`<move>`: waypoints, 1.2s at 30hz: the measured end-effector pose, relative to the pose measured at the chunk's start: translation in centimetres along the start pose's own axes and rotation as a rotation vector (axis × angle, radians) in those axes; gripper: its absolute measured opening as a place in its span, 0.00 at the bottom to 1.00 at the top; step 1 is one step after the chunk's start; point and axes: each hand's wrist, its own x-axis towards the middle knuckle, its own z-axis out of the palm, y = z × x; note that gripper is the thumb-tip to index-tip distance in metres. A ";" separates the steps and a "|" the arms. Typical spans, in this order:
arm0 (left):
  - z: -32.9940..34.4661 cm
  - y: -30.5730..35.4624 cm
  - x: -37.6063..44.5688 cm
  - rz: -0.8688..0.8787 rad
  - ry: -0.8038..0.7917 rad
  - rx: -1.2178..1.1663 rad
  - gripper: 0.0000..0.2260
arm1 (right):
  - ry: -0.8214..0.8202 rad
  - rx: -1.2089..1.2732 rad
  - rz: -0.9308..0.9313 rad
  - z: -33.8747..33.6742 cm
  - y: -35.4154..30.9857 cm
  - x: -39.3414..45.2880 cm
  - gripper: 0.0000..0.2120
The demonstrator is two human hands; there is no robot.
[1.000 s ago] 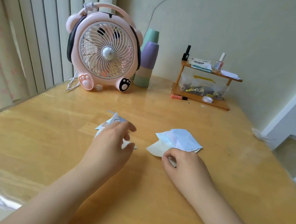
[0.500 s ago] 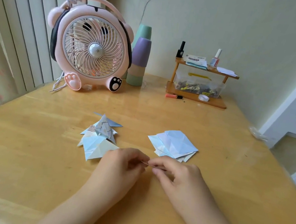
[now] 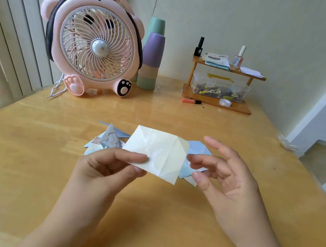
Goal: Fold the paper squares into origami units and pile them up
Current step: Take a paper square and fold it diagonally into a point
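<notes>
the cream paper square [image 3: 157,153] was up in the air, only creased, pinched by the left hand [image 3: 109,164]. the right hand [image 3: 222,172] had loose, spread fingers. folded units [image 3: 110,140] lay piled on the desk [image 3: 29,157]; more squares [image 3: 197,148] waited.

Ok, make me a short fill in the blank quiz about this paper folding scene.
1. The cream paper is pinched by the ____ hand.
2. The right hand is ____ and holds nothing.
3. The fan at the back of the table is ____ in colour.

Missing words: left; open; pink
</notes>
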 end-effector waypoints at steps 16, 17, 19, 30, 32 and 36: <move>0.8 0.4 -0.5 -0.039 -0.098 -0.023 0.02 | -0.054 0.175 0.062 0.2 -0.5 -0.3 0.15; 0.7 0.4 -0.5 -0.035 -0.134 -0.019 0.02 | -0.074 0.188 0.065 0.3 -0.6 -0.3 0.14; 0.3 0.3 -0.5 -0.047 -0.213 -0.018 0.10 | -0.121 0.209 0.080 0.4 -0.7 -0.4 0.14; 0.7 -0.6 -0.2 -0.037 -0.068 0.043 0.15 | 0.038 0.075 0.159 0.9 -0.8 -0.5 0.19; 0.9 -0.4 -0.4 0.021 -0.100 0.144 0.16 | 0.054 -0.007 0.149 1.1 -0.5 -0.7 0.21; 1.2 -0.6 -0.7 0.055 -0.060 0.256 0.12 | 0.015 -0.176 0.055 1.9 -0.8 -1.2 0.20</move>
